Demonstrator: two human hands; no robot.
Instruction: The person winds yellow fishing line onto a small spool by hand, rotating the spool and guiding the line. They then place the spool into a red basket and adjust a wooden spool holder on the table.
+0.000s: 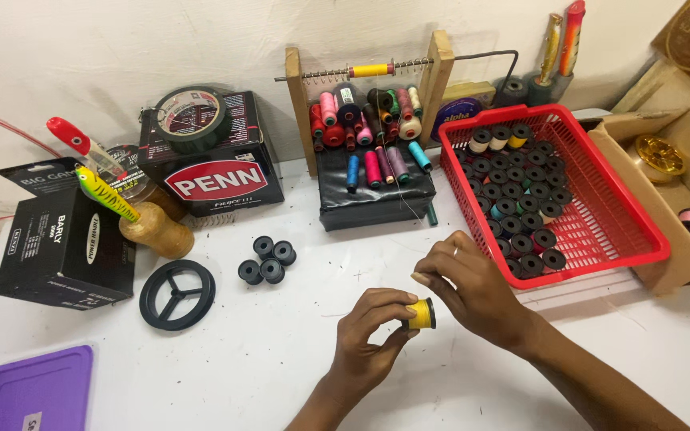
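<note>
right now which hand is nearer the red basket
Right. The right hand sits just beside the red basket; the left hand is farther left, holding the yellow spool.

The scene is bright and evenly lit, with soft, short shadows that fall toward six o'clock under the hands (425, 311) and beside the small black spools (267, 259) on the white desk (241, 359), so the light seems to come from above and from the twelve o'clock side. There is mild glare on the glossy red basket (636, 239) rim and on the black pad (373, 191), while the wall at twelve o'clock looks slightly washed out. Focus is sharp at the centre; the wide lens bends straight lines near three and nine o'clock, and the far corners are a little soft.
</note>
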